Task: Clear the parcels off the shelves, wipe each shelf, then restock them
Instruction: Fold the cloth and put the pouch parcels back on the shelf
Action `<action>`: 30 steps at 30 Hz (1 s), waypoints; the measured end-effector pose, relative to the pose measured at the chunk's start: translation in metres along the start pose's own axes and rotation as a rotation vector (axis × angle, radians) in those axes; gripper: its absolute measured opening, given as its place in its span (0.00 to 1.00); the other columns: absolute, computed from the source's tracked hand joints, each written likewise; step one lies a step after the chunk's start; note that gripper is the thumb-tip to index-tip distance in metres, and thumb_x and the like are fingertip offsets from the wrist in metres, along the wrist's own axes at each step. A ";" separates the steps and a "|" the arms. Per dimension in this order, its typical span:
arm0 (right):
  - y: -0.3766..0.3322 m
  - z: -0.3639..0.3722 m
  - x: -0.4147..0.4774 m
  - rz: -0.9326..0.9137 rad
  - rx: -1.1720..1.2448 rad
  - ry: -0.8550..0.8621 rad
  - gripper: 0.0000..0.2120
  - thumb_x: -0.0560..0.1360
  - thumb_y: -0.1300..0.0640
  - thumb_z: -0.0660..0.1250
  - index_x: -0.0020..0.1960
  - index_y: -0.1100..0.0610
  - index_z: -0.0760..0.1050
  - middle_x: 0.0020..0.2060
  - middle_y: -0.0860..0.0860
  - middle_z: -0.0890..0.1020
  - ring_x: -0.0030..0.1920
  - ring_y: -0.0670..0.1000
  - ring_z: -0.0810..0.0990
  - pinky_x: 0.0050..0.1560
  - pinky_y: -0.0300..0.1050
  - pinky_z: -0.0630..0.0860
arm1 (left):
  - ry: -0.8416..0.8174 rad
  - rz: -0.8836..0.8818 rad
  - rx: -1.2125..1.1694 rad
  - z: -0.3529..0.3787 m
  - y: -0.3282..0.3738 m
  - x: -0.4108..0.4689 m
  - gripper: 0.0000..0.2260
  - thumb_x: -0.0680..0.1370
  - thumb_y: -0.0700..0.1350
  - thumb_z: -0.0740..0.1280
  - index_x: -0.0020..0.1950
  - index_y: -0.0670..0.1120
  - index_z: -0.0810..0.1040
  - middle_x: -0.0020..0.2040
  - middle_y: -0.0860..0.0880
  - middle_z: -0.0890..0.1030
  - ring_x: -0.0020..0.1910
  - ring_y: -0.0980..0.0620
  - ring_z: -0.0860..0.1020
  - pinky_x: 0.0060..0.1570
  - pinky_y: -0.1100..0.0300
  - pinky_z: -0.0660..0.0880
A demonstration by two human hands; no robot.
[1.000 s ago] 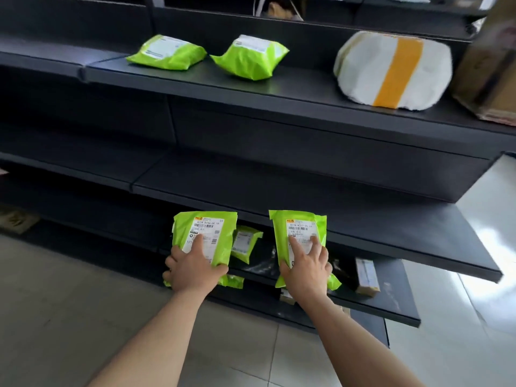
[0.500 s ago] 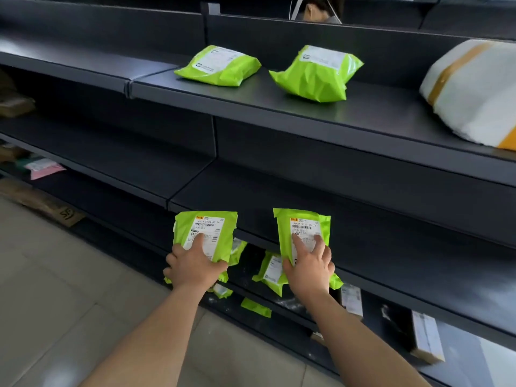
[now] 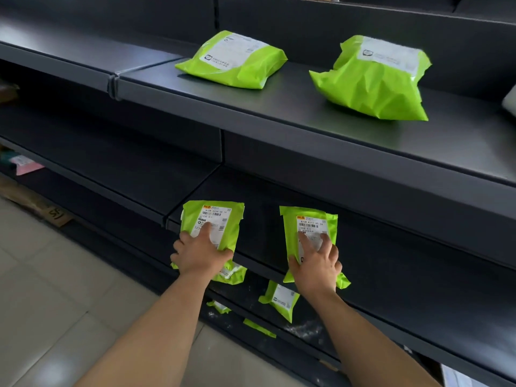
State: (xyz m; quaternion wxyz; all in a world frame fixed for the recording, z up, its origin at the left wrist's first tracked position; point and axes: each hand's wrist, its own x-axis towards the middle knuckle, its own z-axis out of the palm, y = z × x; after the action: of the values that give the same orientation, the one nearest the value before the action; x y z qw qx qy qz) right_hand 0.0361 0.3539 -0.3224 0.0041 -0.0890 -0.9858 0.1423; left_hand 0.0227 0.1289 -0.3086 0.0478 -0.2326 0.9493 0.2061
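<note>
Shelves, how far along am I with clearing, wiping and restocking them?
Looks done: the upper shelf carries a flat green parcel and a crumpled green parcel. In hand: your left hand holds the left parcel, your right hand the right parcel, at the front edge of the bare middle shelf, probably restocking. Left: the lower shelf shows whitish dust and loose green parcels, so likely clearing and wiping there.

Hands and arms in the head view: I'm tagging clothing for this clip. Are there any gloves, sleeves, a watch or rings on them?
There are no gloves on the left hand or the right hand, and no ring shows. Both forearms are bare to the frame edge, with no sleeve, watch, bracelet or marking in view.
</note>
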 end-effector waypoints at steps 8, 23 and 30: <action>-0.037 0.017 0.033 0.150 -0.010 0.049 0.30 0.77 0.44 0.63 0.75 0.40 0.54 0.74 0.57 0.51 0.72 0.63 0.54 0.66 0.62 0.64 | -0.092 0.134 0.066 -0.011 0.007 0.087 0.39 0.67 0.62 0.70 0.73 0.59 0.58 0.67 0.40 0.63 0.65 0.37 0.64 0.63 0.42 0.64; -0.091 0.051 0.054 0.389 -0.040 0.056 0.30 0.78 0.43 0.61 0.76 0.39 0.52 0.75 0.56 0.48 0.74 0.62 0.51 0.69 0.60 0.60 | -0.154 0.397 0.171 0.019 0.024 0.185 0.38 0.67 0.69 0.68 0.71 0.57 0.60 0.67 0.38 0.63 0.63 0.37 0.65 0.59 0.44 0.67; -0.102 0.062 0.080 0.426 -0.048 0.062 0.29 0.77 0.44 0.62 0.74 0.40 0.55 0.75 0.57 0.50 0.73 0.64 0.53 0.67 0.61 0.61 | -0.100 0.465 0.238 0.027 0.016 0.194 0.41 0.65 0.72 0.67 0.72 0.56 0.60 0.66 0.38 0.63 0.61 0.37 0.66 0.56 0.45 0.68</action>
State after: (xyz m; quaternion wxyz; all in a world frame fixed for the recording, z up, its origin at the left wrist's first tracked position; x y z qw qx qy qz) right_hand -0.0630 0.2545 -0.3549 0.0023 -0.2998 -0.9472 0.1137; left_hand -0.1569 0.0715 -0.3632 0.0732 0.0096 0.9912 0.1096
